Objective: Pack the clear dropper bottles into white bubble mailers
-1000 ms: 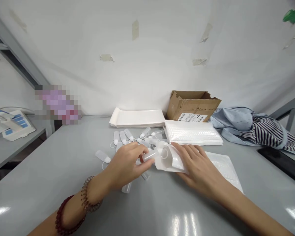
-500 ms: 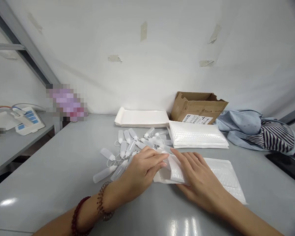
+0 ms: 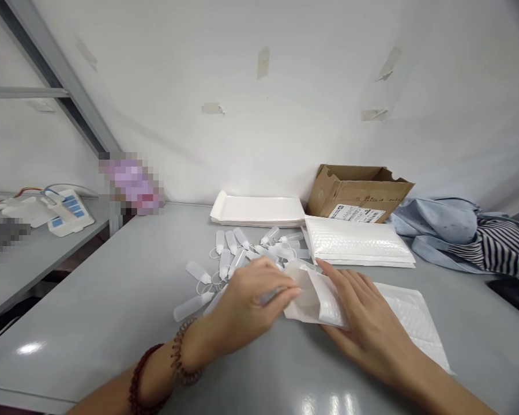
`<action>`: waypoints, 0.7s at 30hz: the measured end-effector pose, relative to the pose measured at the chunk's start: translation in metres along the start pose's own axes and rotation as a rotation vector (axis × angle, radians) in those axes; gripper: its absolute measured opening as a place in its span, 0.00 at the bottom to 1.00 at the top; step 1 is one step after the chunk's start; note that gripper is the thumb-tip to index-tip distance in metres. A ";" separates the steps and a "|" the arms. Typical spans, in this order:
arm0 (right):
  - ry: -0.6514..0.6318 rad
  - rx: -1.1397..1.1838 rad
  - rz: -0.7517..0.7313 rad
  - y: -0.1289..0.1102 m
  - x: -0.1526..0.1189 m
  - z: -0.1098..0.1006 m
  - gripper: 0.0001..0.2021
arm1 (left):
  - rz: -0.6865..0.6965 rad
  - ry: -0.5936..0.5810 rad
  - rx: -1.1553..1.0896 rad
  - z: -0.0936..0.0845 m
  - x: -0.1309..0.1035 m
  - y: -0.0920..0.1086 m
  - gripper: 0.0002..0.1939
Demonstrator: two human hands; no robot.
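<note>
Head view: a white padded envelope (image 3: 334,302) stands off the near middle of the grey table (image 3: 125,288), its mouth gaping toward the left hand (image 3: 255,302). The right hand (image 3: 363,323) grips it, fingers close together and laid over the upper face, thumb beneath. The left thumb and forefinger are drawn nearly tip to tip at the mouth; a pale translucent piece (image 3: 268,295) shows between them, though whether it is pinched, and whether it is a bottle, cannot be told. More bubble wrap (image 3: 415,314) shows beyond the right wrist; the hand hides whether it belongs to the same envelope. Small capped bottles (image 3: 194,308) lie scattered beside and behind the left hand, in front of a stack of paper envelopes (image 3: 259,211) and a pile of padded envelopes (image 3: 358,243). Assessment: the envelope appears light and soft, with a slick face that may slide under dry fingers and a mouth apt to fold shut; the sound hold is across the body just behind the lip, without squashing it. The bottles look light, smooth and yielding, unlikely to break; best held by the body, as their thin loops could snag.
</note>
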State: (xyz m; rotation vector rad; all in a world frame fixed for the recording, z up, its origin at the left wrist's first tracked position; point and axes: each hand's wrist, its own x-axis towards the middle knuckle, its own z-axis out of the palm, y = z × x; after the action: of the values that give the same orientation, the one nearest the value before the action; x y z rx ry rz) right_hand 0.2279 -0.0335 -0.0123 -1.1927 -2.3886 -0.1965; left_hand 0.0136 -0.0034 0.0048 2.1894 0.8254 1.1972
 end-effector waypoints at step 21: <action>-0.073 -0.070 0.021 0.005 0.002 0.002 0.20 | -0.799 -0.786 0.505 -0.127 0.006 -0.059 0.12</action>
State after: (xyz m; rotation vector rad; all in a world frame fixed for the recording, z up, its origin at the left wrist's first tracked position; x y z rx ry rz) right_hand 0.2306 -0.0284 -0.0133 -1.2765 -2.4496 -0.2348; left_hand -0.1088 0.0590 0.0295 2.0420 1.4940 -0.2774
